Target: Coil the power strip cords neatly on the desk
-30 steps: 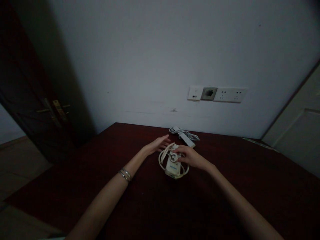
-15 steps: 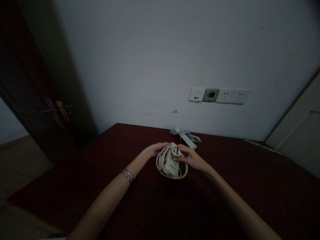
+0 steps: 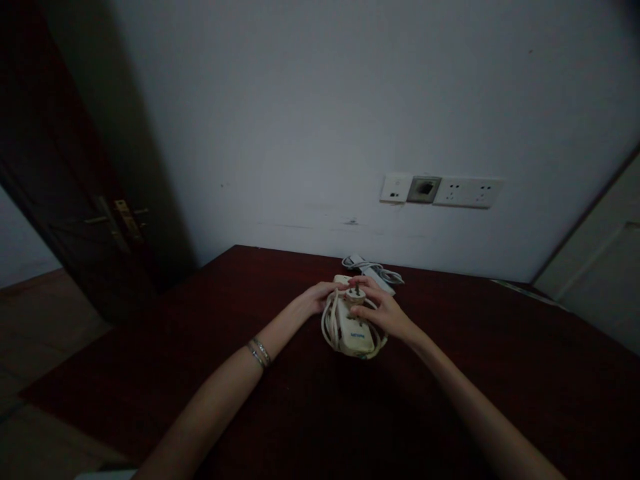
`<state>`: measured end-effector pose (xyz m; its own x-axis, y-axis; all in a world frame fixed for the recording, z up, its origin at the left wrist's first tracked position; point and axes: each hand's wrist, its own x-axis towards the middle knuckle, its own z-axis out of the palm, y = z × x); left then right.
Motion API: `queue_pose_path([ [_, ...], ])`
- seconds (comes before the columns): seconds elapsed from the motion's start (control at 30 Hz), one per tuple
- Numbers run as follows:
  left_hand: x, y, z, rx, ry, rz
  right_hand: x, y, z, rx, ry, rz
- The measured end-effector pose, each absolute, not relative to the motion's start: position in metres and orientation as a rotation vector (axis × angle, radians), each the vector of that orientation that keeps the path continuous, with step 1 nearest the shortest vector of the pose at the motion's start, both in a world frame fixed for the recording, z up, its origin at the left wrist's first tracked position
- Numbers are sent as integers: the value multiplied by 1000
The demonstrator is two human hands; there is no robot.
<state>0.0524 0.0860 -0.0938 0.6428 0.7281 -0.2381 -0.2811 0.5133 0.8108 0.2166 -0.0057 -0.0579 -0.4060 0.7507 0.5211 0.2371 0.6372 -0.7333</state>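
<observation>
A: Can any writing be read?
B: Blue letters are seen near the lower end of the white power strip, but they are too small and blurry to be read.
A: Where is the strip seen?
B: Near the middle of the frame, over the dark red bench.
A: Which way is it turned?
B: Its long side is set mostly up and down the frame, with the top end tipped a bit to the left. The pins of the plug are pointed up.
A: How are they held?
B: The plug is pinched in the grip of the right hand, with the thumb below. The strip is touched near its top by the left hand; whether that grip is clamped cannot be told.
A: And the cord?
B: It is looped around the strip's sides.
</observation>
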Motion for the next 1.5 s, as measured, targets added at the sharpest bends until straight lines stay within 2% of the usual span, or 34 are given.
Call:
queue_pose_path([
  [0.27, 53, 74, -59, 1092, 822, 1058, 212, -4, -51, -840, -1690, 682],
  [0.57, 48, 79, -41, 1113, 883, 1526, 198, -37, -22, -946, -1774, 164],
  [0.83, 55, 73, -35, 1192, 784, 1694, 189, -43, -19, -1044, -1689, 117],
  [1.17, 48, 66, -26, 1233, 767, 1905, 159, -71, -20, -863, -1848, 185],
  [1.37, 48, 58, -23, 1285, 772, 1846, 146, -82, -16, -782, -1957, 272],
  [1.5, 55, 53, -19, 1259, 722, 1729, 159, -77, 0, -827, -1777, 272],
])
